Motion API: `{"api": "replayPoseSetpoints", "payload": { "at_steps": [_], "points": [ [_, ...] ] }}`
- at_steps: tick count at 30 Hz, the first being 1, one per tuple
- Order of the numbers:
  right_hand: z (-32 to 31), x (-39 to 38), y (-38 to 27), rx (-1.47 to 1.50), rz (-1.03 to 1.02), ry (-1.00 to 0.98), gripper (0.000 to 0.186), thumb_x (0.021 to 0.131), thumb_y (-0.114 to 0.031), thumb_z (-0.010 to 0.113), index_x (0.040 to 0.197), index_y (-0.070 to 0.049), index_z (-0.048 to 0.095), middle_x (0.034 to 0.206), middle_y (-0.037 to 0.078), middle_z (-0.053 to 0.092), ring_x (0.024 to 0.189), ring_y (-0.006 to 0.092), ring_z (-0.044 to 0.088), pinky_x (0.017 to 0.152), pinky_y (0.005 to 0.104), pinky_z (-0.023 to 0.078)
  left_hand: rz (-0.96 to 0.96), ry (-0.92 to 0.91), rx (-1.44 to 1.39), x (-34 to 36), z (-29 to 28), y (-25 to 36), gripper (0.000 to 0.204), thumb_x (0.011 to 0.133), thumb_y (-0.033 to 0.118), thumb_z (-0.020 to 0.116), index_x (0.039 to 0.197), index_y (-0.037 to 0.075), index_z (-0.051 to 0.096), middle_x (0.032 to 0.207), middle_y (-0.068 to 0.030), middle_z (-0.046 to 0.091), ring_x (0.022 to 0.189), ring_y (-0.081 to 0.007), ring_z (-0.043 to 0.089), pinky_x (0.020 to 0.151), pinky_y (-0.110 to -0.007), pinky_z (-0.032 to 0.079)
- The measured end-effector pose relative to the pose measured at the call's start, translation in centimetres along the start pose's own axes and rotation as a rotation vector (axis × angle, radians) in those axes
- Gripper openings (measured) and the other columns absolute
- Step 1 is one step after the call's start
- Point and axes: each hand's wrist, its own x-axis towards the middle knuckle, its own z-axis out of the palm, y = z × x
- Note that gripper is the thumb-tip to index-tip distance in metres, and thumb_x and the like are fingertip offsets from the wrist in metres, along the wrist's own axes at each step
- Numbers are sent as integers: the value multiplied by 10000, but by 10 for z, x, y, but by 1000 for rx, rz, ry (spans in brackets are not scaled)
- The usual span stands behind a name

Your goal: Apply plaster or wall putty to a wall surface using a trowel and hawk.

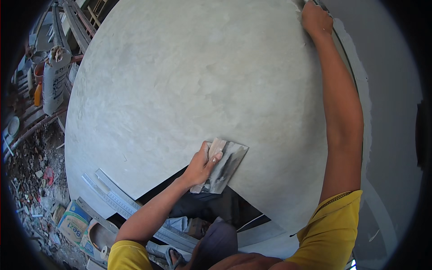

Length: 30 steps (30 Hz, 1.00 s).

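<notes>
The left hand (201, 165) grips a flat rectangular plastering trowel with a pale wooden handle and a grey, mortar-smeared blade (223, 167). The fingers (215, 157) are closed around the handle, with the thumb side lying over its upper end. The blade lies flat against the grey, freshly skimmed plaster wall (189, 85), near the wall's lower edge, directly above a dark gap (211, 202) below the plastered face.

The right hand (316, 19) is raised to the wall's upper right corner. It rests on the wall's right edge, where a thin dark strip (346, 58) runs down the corner. The fingers are curled over that edge; whether they clamp the strip or only press against it cannot be determined. The right arm extends straight up along this edge, and a yellow sleeve (330, 225) covers the shoulder.

A smooth pale grey surface (391, 135) adjoins the wall beyond its right edge.

Below the wall's lower left edge lie long grey metal straightedges (117, 198). Beside them lies a blue and orange printed paper bag (72, 221). The floor (36, 171) at the left is covered with rubble. A white sack, open at the top (55, 78), stands upright further back along the wall's left edge.
</notes>
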Motion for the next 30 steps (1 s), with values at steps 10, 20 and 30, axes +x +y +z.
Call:
{"api": "replayPoseSetpoints", "payload": {
  "at_steps": [10, 20, 30],
  "points": [
    [-19, -38, -37, 226, -188, 83, 225, 907, -69, 475, 1026, 30, 638, 983, 213, 703, 896, 362, 704, 769, 458, 569, -19, 7, 8, -1, -3, -2, 423, 998, 355, 502, 1170, -13, 383, 960, -299, 608, 934, -421, 621, 834, -443, 461],
    [4, 8, -9, 121, 115, -71, 250, 969, -103, 505, 1143, 36, 619, 1108, 183, 676, 1003, 300, 672, 832, 404, 549, -28, -11, 20, 0, -3, -2, 425, 995, 357, 507, 1184, -3, 385, 955, -289, 606, 921, -409, 620, 823, -440, 459],
    [5, 7, -5, 331, 104, -113, 225, 937, -75, 500, 997, 36, 686, 996, 207, 694, 919, 306, 682, 788, 408, 537, -37, -8, -19, 0, -3, 2, 414, 998, 349, 504, 1183, -3, 385, 980, -283, 611, 941, -396, 623, 842, -425, 458]
  ]
}}
